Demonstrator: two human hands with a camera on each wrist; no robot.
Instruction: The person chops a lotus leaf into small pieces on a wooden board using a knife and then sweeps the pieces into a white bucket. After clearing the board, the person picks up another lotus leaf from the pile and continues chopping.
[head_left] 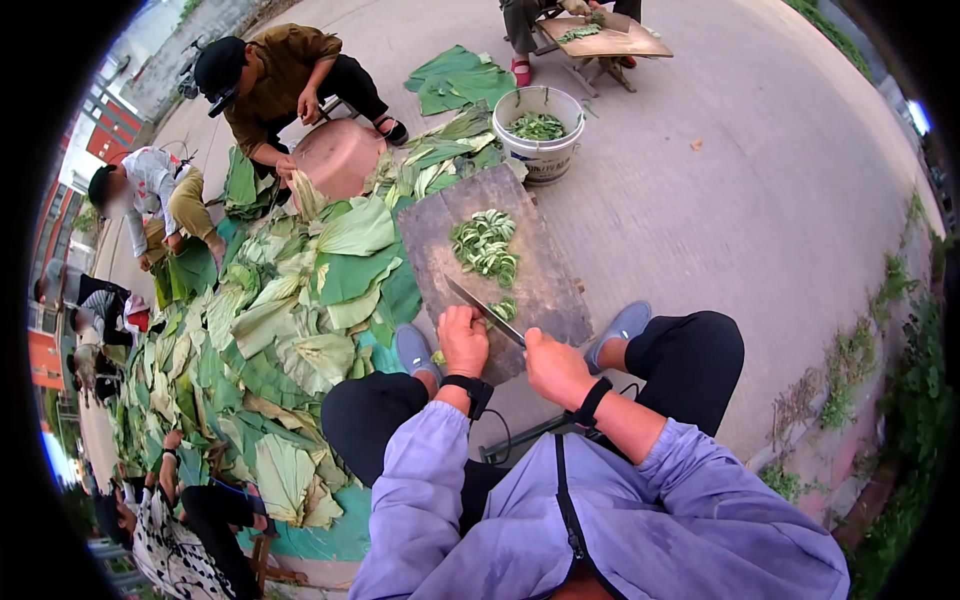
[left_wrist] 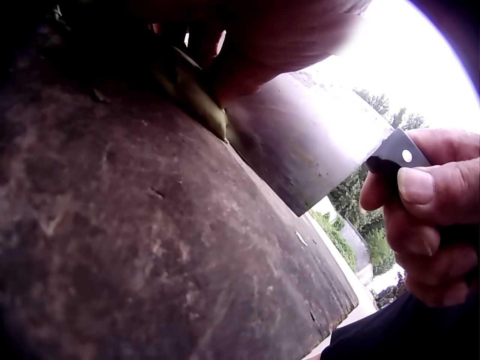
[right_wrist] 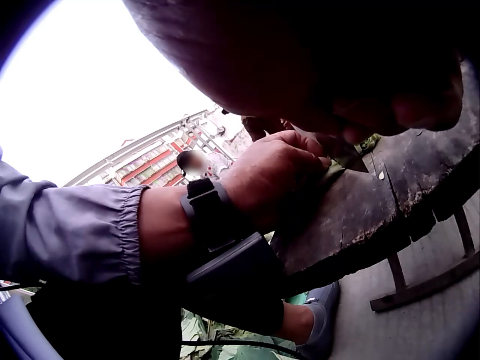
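Observation:
A worn wooden board (head_left: pixel 440 230) carries a pile of sliced green leaves (head_left: pixel 485 243) and a smaller heap (head_left: pixel 504 308) beside the blade. My right hand (head_left: pixel 560 368) grips the black handle of a broad knife (head_left: pixel 487 312); in the left wrist view its fingers (left_wrist: pixel 435 202) curl round the handle, and the blade (left_wrist: pixel 300 142) stands on edge on the board (left_wrist: pixel 150 240). My left hand (head_left: pixel 463 342) presses a folded green piece (left_wrist: pixel 199 101) against the board close to the blade, its fingers bent. In the right wrist view the left hand (right_wrist: pixel 274 176) holds that piece (right_wrist: pixel 334 171).
Large leaves (head_left: pixel 290 330) cover the ground to the left. Behind the board stands a white bucket (head_left: pixel 545 160) with cut leaves. A pink basin (head_left: pixel 340 158) is beside a seated person (head_left: pixel 285 85). Several people sit at the left. Another low table (head_left: pixel 620 38) stands at the top.

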